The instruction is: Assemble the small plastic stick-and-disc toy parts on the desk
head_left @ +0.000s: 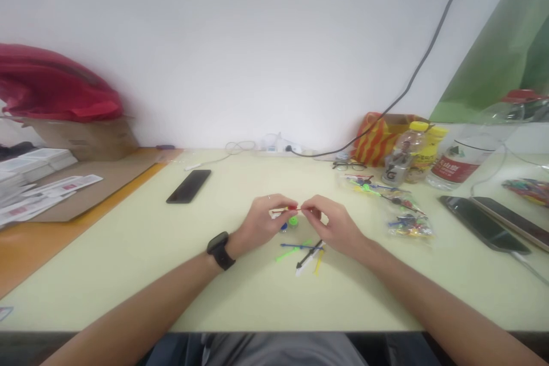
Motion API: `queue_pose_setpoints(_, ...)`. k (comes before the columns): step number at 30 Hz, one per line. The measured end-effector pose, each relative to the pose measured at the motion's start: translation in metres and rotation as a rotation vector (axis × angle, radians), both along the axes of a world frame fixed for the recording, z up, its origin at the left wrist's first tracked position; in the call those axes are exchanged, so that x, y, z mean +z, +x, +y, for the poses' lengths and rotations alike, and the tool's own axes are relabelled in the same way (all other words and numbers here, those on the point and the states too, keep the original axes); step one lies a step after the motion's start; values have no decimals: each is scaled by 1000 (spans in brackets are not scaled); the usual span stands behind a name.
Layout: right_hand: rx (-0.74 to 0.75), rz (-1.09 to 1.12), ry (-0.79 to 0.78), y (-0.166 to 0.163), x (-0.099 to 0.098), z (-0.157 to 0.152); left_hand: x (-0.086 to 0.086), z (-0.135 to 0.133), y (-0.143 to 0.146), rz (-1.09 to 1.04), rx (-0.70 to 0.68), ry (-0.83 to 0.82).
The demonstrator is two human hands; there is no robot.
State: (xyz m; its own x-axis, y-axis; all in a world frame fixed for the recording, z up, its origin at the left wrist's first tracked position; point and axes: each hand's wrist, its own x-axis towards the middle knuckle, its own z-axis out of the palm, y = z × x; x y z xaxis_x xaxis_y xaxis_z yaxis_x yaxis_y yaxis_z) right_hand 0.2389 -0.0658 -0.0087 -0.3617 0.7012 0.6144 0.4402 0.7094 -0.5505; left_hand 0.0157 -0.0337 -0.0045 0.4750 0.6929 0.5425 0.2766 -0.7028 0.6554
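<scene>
In front of me my left hand (266,218) is closed in a pinch on a small red plastic piece (292,207). My right hand (332,222) pinches the thin other end of it, so the fingertips of both hands nearly meet. Just below the fingers sit a green round piece (293,221) and a blue round piece (283,227), partly hidden by my left hand. Closer to me lie crossed thin plastic sticks: a blue stick (295,246), a green stick (286,254), a black stick with a pointed end (305,258), a white one and a yellow stick (318,263).
Clear bags of coloured plastic pieces (409,226) lie to the right. Beyond them stand bottles (461,166) and a striped bag (368,140); phones (484,223) rest at far right. A black phone (189,186) lies left, near cardboard (86,197) and papers.
</scene>
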Motion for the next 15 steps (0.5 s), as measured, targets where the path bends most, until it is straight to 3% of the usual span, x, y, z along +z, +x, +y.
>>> queue_pose_setpoints(5, 10, 30, -51, 0, 2, 0, 4, -4, 2, -31, -41, -86)
queue_pose_setpoints(12, -9, 103, -153, 6, 9, 7, 7, -1, -1, -205, -195, -476)
queue_pose_setpoints(15, -5, 130, -178, 8, 9, 9, 7, 3, -4, -233, -239, -569)
